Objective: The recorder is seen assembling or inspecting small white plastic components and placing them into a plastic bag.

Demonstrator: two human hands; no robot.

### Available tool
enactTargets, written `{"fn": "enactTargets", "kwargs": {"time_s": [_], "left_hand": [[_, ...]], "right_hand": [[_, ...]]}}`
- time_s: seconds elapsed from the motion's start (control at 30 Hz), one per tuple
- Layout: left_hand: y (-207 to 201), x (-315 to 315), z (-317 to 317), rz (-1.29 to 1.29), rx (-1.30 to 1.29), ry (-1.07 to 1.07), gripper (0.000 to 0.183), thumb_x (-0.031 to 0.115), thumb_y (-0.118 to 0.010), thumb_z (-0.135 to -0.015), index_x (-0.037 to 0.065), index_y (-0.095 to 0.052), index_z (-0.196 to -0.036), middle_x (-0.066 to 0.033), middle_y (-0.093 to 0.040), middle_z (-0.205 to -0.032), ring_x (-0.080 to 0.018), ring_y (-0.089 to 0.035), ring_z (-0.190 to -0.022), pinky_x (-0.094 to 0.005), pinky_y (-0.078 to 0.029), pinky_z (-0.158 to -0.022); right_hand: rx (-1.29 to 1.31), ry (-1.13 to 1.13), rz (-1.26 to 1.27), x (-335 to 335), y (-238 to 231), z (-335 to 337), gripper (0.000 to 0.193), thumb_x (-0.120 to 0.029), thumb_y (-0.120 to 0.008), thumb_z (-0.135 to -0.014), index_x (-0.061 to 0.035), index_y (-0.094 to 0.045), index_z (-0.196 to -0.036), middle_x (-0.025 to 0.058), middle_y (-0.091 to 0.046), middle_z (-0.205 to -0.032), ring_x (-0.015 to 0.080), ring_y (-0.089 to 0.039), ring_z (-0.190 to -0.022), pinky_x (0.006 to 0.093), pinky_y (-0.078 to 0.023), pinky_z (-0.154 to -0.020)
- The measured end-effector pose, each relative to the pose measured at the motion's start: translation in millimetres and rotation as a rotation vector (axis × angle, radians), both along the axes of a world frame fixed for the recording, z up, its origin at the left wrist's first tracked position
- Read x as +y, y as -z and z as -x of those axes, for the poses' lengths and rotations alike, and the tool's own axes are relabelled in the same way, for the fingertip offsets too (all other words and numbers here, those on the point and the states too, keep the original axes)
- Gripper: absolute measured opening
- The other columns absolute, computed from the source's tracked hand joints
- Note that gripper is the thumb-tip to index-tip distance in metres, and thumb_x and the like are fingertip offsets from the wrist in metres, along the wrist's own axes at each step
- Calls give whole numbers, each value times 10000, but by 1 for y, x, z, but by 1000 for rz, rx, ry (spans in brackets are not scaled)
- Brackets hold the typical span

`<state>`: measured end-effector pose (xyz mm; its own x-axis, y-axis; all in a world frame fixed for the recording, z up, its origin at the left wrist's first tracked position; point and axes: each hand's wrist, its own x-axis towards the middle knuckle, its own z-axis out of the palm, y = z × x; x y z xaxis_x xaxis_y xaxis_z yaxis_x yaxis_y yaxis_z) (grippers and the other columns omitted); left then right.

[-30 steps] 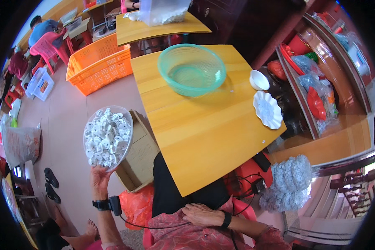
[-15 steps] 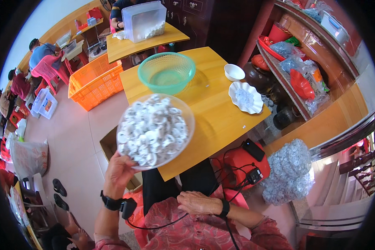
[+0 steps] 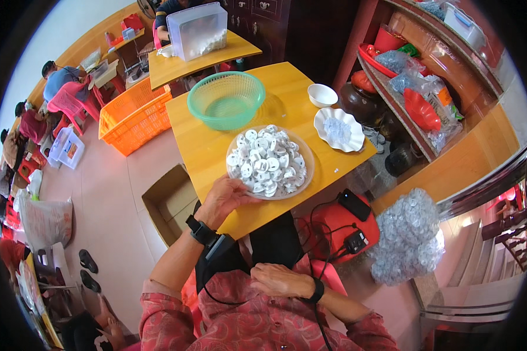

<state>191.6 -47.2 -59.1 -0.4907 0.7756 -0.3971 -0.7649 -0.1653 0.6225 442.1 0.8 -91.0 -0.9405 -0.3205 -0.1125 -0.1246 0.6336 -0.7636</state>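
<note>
My left hand (image 3: 231, 198) grips the near left rim of a shallow clear plastic bowl (image 3: 306, 186), thumb over the edge. The bowl is heaped with small white round plastic pieces (image 3: 266, 161) and is over the near part of the yellow table (image 3: 287, 79); I cannot tell whether its base touches the wood. My right hand (image 3: 282, 281) lies against my patterned red shirt, above my lap. Its fingers are loosely curled together and nothing shows in them. Behind the bowl stands a green mesh basket (image 3: 226, 96). To the right are a white scalloped dish (image 3: 328, 137) of small clear pieces and a white bowl (image 3: 322, 95).
An open cardboard box (image 3: 170, 202) and an orange crate (image 3: 136, 117) stand left of the table. At right are a red stool (image 3: 334, 216) with a phone and cables, and a big bag of clear pieces (image 3: 409, 234). Other people sit beyond.
My left hand has moved the heaped bowl rightward and away from me, from the table's left edge to over its near part. The cardboard box is now more exposed. My right hand has stayed put.
</note>
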Motion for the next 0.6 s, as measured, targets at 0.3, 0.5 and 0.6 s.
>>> {"fn": "enactTargets", "kwargs": {"time_s": [0.3, 0.5, 0.6], "left_hand": [[-21, -35, -6, 475, 693, 169, 361, 163, -678, -885, -129, -602, -1083, -167, -670, -888, -234, -704, -690, -306, -603, -602], [-31, -139, -3, 300, 551, -339, 331, 181, -629, -925, -86, -608, -1119, -116, -673, -866, -195, -697, -696, -301, -596, -621], [-17, -207, 12, 167, 442, -672, 237, 141, -613, -928, -64, -624, -1045, -117, -672, -867, -185, -680, -689, -307, -591, -644]], "right_hand": [[-24, 7, 1, 1, -5, 3, 226, -214, -593, -901, 7, -551, -920, 194, -577, -929, 382, -587, -890, 449, -475, -788], [-29, -10, 83, 14, -35, 12, 201, -184, -633, -883, 6, -597, -936, 169, -599, -879, 327, -632, -809, 394, -502, -712], [3, -39, 58, 16, -36, 16, 195, -156, -650, -872, 24, -610, -936, 167, -609, -871, 287, -664, -737, 360, -518, -665]]}}
